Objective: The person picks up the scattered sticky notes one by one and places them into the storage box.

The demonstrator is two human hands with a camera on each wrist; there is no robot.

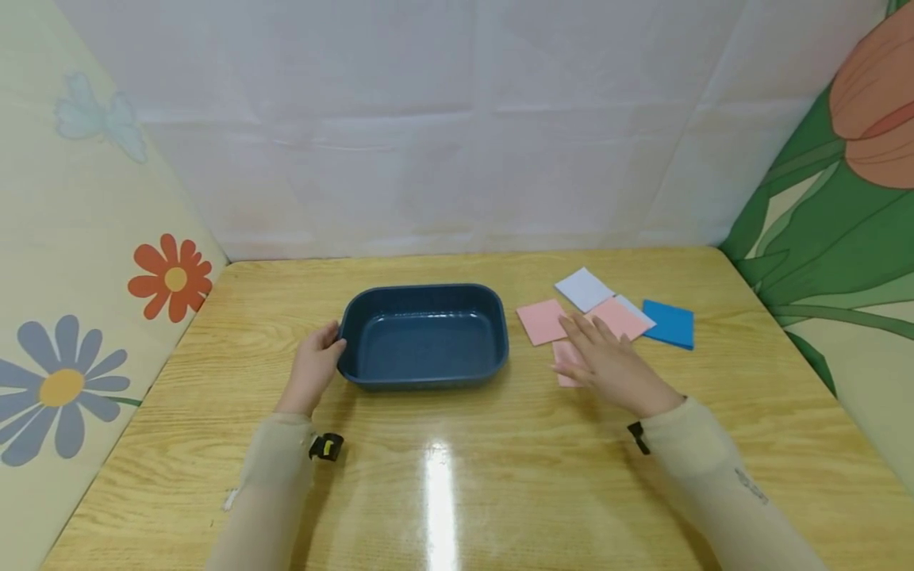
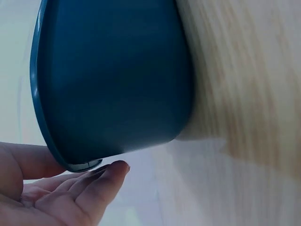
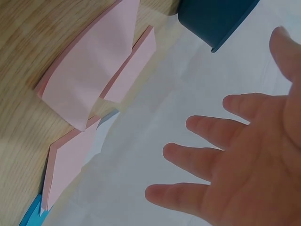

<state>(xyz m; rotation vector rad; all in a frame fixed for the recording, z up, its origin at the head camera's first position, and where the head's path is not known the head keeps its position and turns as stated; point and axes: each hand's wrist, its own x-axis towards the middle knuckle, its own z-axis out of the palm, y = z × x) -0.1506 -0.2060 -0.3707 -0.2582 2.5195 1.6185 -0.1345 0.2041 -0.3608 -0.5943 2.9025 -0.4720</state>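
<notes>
A dark blue rectangular basin with rounded corners stands on the table; its inside looks bare. My left hand holds its left end by the rim, thumb and fingers on either side of the lip. Palm down with fingers spread, my right hand hovers over a group of sticky-note pads. Three pink pads, a white pad and a blue pad lie there. Another white edge peeks from under one pink pad. The right wrist view shows the palm apart from the pads.
The wooden table reaches back to a pale cloth wall. Flower-printed panels border it at left and right. A black strap is on the left wrist.
</notes>
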